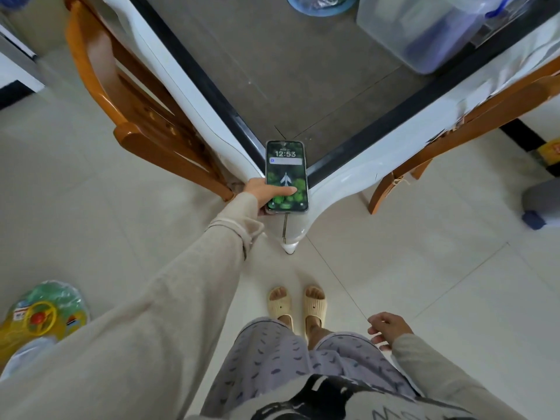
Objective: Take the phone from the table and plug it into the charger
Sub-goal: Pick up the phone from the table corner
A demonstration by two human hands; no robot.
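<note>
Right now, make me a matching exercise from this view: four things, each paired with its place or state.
Things:
1. phone
2. left hand
3. right hand
4. wooden chair

States:
A. hangs empty beside the leg
B. pushed in at the table's left side
C. screen lit, at the table corner
D. grips the phone, thumb on the screen

Pairs: 1-C, 2-D, 3-A, 4-B

We wear long, loose beige sleeves, each ending in a ribbed cuff at the wrist. Our top carries a black-and-white print on the front. Our trousers are lavender-grey with small dark dashes. On our feet are cream ribbed open-toe slippers.
</note>
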